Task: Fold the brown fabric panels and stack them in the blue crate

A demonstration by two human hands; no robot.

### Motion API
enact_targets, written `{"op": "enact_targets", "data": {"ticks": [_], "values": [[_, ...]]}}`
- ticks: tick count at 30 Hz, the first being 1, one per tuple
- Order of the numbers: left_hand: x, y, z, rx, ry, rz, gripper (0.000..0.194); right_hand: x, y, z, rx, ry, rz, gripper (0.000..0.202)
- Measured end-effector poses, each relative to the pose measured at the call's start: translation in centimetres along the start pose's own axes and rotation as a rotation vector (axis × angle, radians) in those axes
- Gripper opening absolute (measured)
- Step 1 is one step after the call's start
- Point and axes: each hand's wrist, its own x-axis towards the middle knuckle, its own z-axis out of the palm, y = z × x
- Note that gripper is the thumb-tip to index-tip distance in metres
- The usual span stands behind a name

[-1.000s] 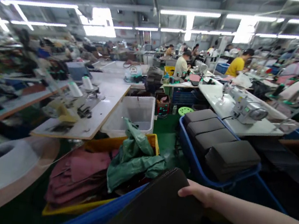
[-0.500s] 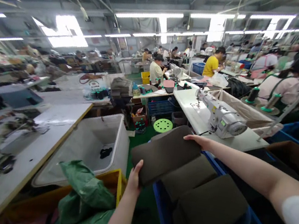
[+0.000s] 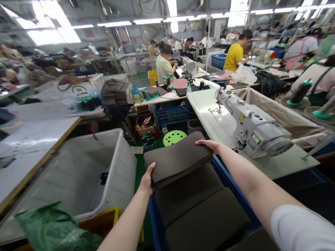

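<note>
Both my hands hold a stack of dark grey-brown flat pieces [image 3: 177, 159] at the far end of a blue bin [image 3: 157, 226]. My left hand [image 3: 147, 178] grips its near left corner, thumb on top. My right hand [image 3: 211, 145] clasps its far right edge. Two more dark stacks [image 3: 202, 225] lie in the bin just in front of the held one.
A white plastic tub [image 3: 95, 173] stands left of the bin, beside a long work table [image 3: 12, 172]. A sewing machine [image 3: 251, 126] sits on a white table to the right. A green bag [image 3: 53, 235] lies on a yellow crate. Other people work further back.
My left hand came into view and took the stack's near corner. Both hands carried the stack to the far end of the blue bin and lowered it slightly.
</note>
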Motion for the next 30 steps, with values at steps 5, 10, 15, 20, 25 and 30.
{"op": "enact_targets", "data": {"ticks": [5, 10, 15, 20, 25, 30], "values": [[1.2, -1.3, -1.0, 0.003, 0.039, -0.033, 0.048, 4.4, 0.7, -2.2, -0.044, -0.021, 0.033, 0.04], [1.3, -1.0, -1.1, 0.027, 0.04, -0.121, 0.044, 6.2, 1.1, -3.2, -0.107, -0.02, 0.044, 0.048], [1.5, -0.1, -0.9, 0.076, 0.083, -0.172, 0.035, 6.9, 1.1, -3.5, -0.224, 0.098, -0.037, 0.056], [1.4, -0.1, -1.4, 0.15, 0.14, -0.176, 0.028, 6.9, 1.3, -3.6, -0.339, 0.164, -0.115, 0.054], [0.9, -0.2, -0.5, 0.145, 0.123, -0.149, 0.033, 6.6, 1.4, -2.6, -0.462, 0.272, -0.159, 0.056], [-0.7, 0.6, -0.8, 0.163, 0.133, -0.047, 0.046, 4.9, 1.2, -1.1, -0.617, 0.495, -0.291, 0.055]]}}
